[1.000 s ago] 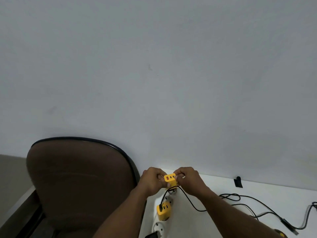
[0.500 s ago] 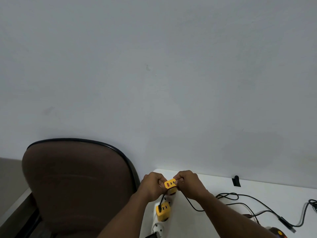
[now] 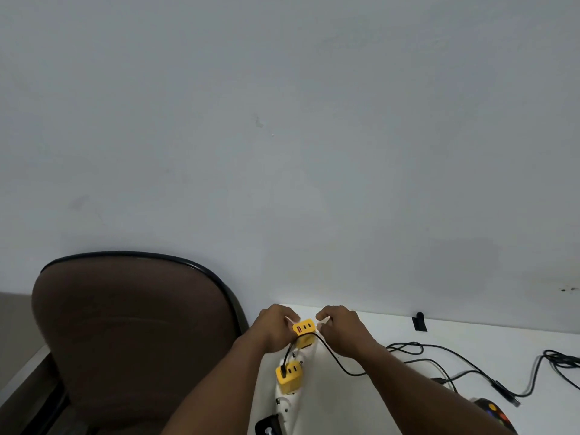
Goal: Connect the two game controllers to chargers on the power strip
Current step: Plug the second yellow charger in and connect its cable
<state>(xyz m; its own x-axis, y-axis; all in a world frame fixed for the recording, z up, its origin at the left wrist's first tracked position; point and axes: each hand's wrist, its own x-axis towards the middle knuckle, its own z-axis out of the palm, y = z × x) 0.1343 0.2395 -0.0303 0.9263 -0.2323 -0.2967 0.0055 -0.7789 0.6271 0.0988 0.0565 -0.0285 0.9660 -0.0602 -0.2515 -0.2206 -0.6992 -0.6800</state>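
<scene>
A white power strip [image 3: 290, 400] lies along the left edge of the white table [image 3: 470, 334]. Two yellow chargers stand on it. The near charger [image 3: 289, 374] has a black cable [image 3: 337, 361] plugged in, which arcs right and passes under my right forearm. My left hand [image 3: 273, 330] pinches the far charger [image 3: 303, 328] from its left side. Just right of that charger is my right hand [image 3: 341, 330], fingers curled, with a small gap between them and the charger. A black controller [image 3: 496, 414] with coloured buttons shows at the bottom right.
A brown office chair [image 3: 125, 340] stands close to the table's left side. Loose black cables [image 3: 439, 356] sprawl over the right of the table, one ending in a plug [image 3: 510, 400]. A black clip [image 3: 419, 322] sits by the wall. A dark object [image 3: 269, 426] lies beside the strip.
The far charger has come down onto the strip between both hands. My right hand's fingers have drawn slightly away from it, while my left hand stays on it.
</scene>
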